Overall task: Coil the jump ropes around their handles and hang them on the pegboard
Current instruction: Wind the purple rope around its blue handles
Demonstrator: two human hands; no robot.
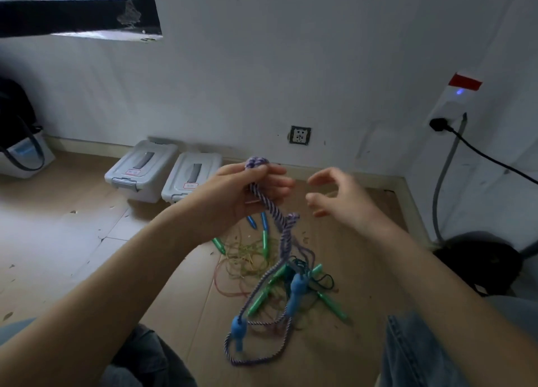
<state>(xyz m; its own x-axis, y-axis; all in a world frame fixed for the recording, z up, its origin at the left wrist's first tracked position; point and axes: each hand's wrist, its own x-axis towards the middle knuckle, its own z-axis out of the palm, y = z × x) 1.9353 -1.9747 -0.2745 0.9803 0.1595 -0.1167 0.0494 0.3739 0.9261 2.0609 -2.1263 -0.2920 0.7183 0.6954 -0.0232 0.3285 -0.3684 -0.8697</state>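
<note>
Rope [272, 209] purple braided, hangs vertical | left hand [233, 194] grips top bunch | blue handles [297, 287] dangle near floor | right hand [337, 197] loose, empty

No legible text, brand, number or sign appears in the head view. Each of the two grey storage boxes [142, 168] [192, 174] by the wall carries a small white label with a red border [133, 171] [190, 185]; the printing on both labels is too blurred to read.
</note>
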